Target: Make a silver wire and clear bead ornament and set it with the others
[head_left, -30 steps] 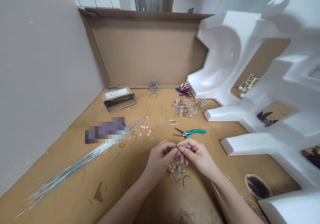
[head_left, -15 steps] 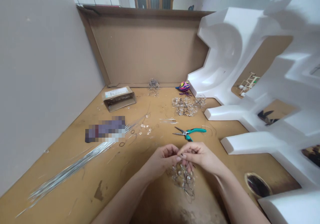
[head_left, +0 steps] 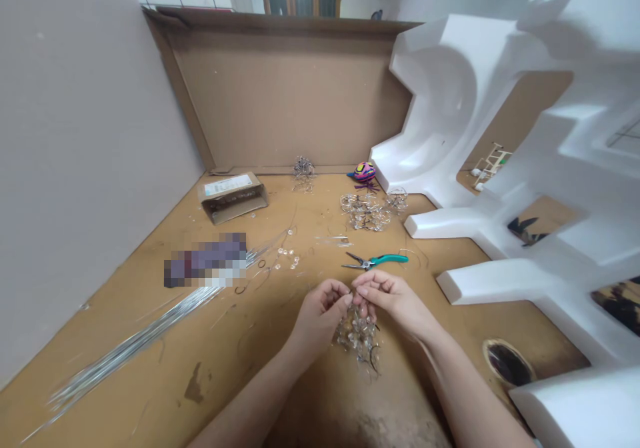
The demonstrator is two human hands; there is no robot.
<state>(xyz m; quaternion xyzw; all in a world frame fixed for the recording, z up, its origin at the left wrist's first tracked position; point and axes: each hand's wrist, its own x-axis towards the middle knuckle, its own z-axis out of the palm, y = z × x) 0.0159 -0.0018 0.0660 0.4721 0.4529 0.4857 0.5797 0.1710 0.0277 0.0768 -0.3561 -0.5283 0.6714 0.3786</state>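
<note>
Both hands meet above the near part of the table, pinching at the top of a beaded wire piece (head_left: 361, 338). My left hand (head_left: 323, 311) has thumb and fingertips closed on its upper left side. Close beside it, my right hand (head_left: 387, 301) pinches the upper right side, other fingers curled behind. The piece dangles below the fingers, a tangle of looped silvery wire with clear beads and dark ends. Exactly what sits between the fingertips is too small to see. Just beyond the hands lie needle-nose pliers (head_left: 375, 261) with teal handles, jaws apart.
A bundle of straight wires (head_left: 145, 338) lies at left beside a blurred purple item (head_left: 206, 259). Clear beads (head_left: 287, 256) are scattered mid-table. Behind stand a small open carton (head_left: 234, 198), more wire pieces (head_left: 366, 212) and a colourful object (head_left: 365, 172). White foam packing (head_left: 480, 281) borders the right.
My hands have risen slightly away from me with the wire piece, and their fingertips are a little further apart. The view has shifted slightly. The pliers have stayed in place.
</note>
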